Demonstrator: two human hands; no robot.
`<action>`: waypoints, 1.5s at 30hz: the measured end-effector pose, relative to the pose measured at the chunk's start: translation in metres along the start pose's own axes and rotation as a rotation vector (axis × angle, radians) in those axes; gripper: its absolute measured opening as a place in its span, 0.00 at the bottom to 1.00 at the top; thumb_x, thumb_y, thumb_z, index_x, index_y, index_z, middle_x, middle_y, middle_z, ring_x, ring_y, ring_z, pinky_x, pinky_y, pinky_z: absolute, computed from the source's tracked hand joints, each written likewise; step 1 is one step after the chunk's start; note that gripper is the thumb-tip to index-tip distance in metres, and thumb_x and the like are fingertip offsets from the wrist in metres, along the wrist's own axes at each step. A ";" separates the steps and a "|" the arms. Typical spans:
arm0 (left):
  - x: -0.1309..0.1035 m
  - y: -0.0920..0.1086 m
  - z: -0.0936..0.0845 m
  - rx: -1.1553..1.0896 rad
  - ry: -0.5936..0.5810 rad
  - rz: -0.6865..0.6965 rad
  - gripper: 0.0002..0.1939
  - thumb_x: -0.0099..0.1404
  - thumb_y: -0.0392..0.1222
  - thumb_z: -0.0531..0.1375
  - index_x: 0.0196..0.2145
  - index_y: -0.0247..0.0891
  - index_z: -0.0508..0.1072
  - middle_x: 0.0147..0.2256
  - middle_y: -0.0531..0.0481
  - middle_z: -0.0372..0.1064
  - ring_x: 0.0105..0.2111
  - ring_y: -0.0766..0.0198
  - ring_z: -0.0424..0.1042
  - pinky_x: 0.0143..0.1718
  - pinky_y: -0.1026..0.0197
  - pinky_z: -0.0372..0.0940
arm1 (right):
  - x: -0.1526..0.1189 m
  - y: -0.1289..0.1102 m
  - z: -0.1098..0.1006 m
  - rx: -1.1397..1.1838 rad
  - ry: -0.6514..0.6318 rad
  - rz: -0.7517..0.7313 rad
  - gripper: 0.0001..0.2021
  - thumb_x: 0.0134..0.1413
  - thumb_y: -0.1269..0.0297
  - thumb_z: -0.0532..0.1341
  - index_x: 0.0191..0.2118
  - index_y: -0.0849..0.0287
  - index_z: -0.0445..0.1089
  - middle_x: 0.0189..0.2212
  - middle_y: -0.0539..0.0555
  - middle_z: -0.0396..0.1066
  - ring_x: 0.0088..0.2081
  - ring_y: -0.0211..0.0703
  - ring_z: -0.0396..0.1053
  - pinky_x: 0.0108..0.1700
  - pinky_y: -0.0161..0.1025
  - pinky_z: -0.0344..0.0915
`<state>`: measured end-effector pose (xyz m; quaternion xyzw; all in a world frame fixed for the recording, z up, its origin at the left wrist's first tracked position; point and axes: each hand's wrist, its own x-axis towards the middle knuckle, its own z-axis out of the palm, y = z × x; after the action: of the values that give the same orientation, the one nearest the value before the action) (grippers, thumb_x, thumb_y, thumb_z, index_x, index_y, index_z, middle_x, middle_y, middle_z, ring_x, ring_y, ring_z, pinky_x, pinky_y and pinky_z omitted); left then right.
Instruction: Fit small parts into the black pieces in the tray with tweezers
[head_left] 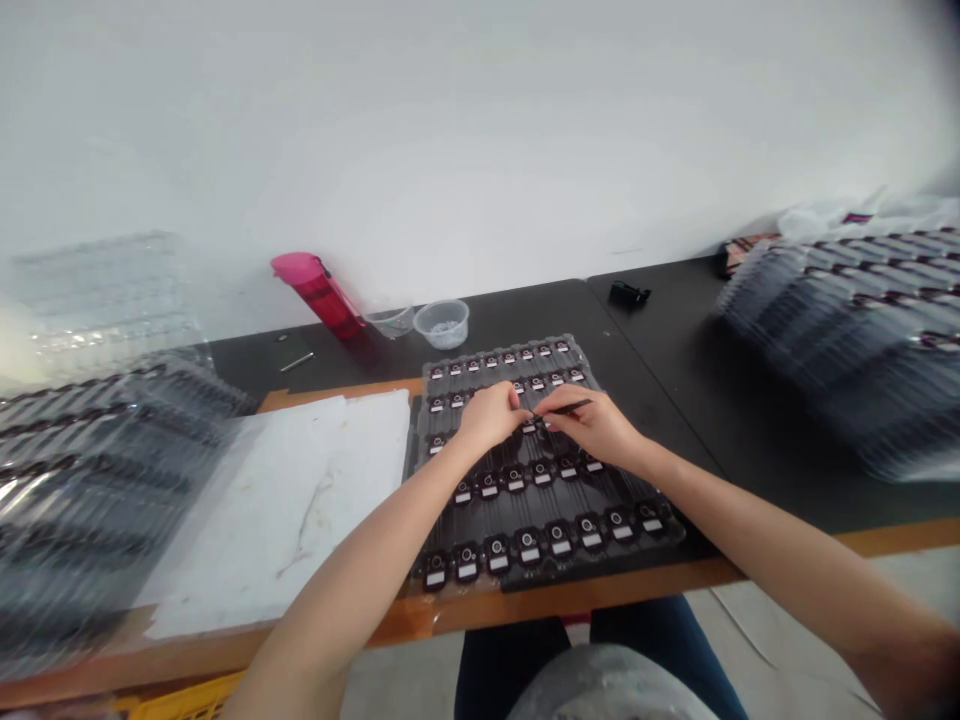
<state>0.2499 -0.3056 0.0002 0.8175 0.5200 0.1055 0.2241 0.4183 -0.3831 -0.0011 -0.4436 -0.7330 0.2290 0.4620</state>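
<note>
though left hand (493, 414) has an unclear hold, right hand (596, 424) grips tool (576, 406) above tray (487, 516)

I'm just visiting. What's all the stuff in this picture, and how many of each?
wall: one, white, behind table
table: black top, centre
tray: one, clear, under both hands
small parts: many, some hidden, black with white patches, in tray
tray stacks: two, clear and dark, far left and right
sheets: several, white, left of tray
bottle: one, pink, back left
tubs: two, clear, beside bottle
rod: one, silvery, near bottle
small object: one, black, back right, unclear
crate: one, yellow, bottom left
slim tool: one, dark, in right hand
left hand: one, bare, over tray
right hand: one, bare, over tray
</note>
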 end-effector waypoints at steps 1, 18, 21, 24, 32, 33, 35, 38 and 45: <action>0.000 0.000 0.000 0.006 0.002 0.000 0.11 0.52 0.48 0.62 0.28 0.41 0.66 0.27 0.52 0.70 0.27 0.62 0.67 0.25 0.63 0.51 | 0.000 0.000 0.000 -0.002 -0.001 -0.004 0.07 0.53 0.74 0.58 0.35 0.58 0.72 0.33 0.53 0.71 0.36 0.41 0.69 0.39 0.38 0.66; -0.007 0.010 -0.003 0.075 0.015 -0.031 0.14 0.51 0.49 0.63 0.30 0.41 0.65 0.29 0.51 0.70 0.30 0.60 0.68 0.25 0.63 0.50 | 0.000 -0.002 -0.009 -0.022 0.033 -0.029 0.06 0.55 0.72 0.58 0.36 0.58 0.72 0.34 0.53 0.71 0.37 0.41 0.69 0.39 0.37 0.66; -0.007 0.010 -0.002 0.069 0.016 -0.037 0.14 0.50 0.49 0.64 0.29 0.41 0.65 0.29 0.51 0.70 0.29 0.60 0.68 0.25 0.63 0.49 | -0.001 -0.004 -0.014 -0.028 0.035 -0.031 0.06 0.55 0.72 0.58 0.36 0.58 0.72 0.34 0.53 0.71 0.36 0.41 0.69 0.39 0.37 0.66; -0.006 0.008 -0.001 0.033 0.025 -0.042 0.14 0.49 0.49 0.64 0.29 0.41 0.65 0.28 0.52 0.70 0.28 0.61 0.67 0.25 0.63 0.49 | -0.002 -0.005 -0.017 -0.032 0.038 -0.022 0.06 0.56 0.70 0.58 0.36 0.58 0.72 0.33 0.53 0.71 0.36 0.41 0.69 0.39 0.38 0.66; -0.007 0.008 -0.014 -0.749 -0.016 -0.108 0.22 0.60 0.60 0.50 0.26 0.37 0.64 0.17 0.56 0.55 0.14 0.71 0.50 0.18 0.65 0.44 | -0.003 -0.021 -0.017 0.054 0.152 -0.101 0.06 0.56 0.69 0.60 0.38 0.56 0.73 0.36 0.54 0.70 0.39 0.43 0.68 0.42 0.41 0.67; -0.008 0.009 -0.016 -0.890 -0.084 -0.139 0.24 0.61 0.62 0.49 0.27 0.37 0.65 0.16 0.57 0.54 0.13 0.73 0.47 0.17 0.65 0.41 | -0.003 -0.024 -0.017 0.064 0.155 -0.110 0.06 0.56 0.69 0.60 0.38 0.56 0.73 0.36 0.54 0.70 0.40 0.44 0.68 0.42 0.41 0.67; -0.012 0.011 -0.020 -1.067 -0.193 -0.168 0.28 0.60 0.65 0.47 0.28 0.36 0.66 0.16 0.56 0.56 0.12 0.75 0.44 0.16 0.66 0.38 | -0.003 -0.031 -0.016 0.076 0.153 -0.122 0.06 0.57 0.68 0.60 0.39 0.55 0.73 0.37 0.55 0.70 0.40 0.45 0.68 0.42 0.42 0.67; -0.018 0.012 -0.022 -1.143 -0.279 -0.148 0.31 0.60 0.68 0.43 0.29 0.35 0.67 0.18 0.53 0.61 0.11 0.76 0.46 0.15 0.67 0.38 | -0.001 -0.037 -0.013 0.091 0.134 -0.145 0.06 0.57 0.67 0.59 0.39 0.55 0.72 0.37 0.55 0.70 0.40 0.45 0.68 0.42 0.43 0.67; -0.027 0.013 -0.021 -1.165 -0.323 -0.131 0.32 0.61 0.67 0.42 0.29 0.34 0.68 0.19 0.51 0.63 0.10 0.76 0.47 0.15 0.67 0.38 | 0.000 -0.040 -0.007 0.105 0.092 -0.167 0.06 0.58 0.69 0.58 0.39 0.56 0.72 0.37 0.54 0.69 0.40 0.43 0.68 0.42 0.41 0.66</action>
<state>0.2404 -0.3287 0.0267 0.5325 0.3854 0.2332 0.7166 0.4069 -0.4038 0.0314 -0.3663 -0.7324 0.2072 0.5353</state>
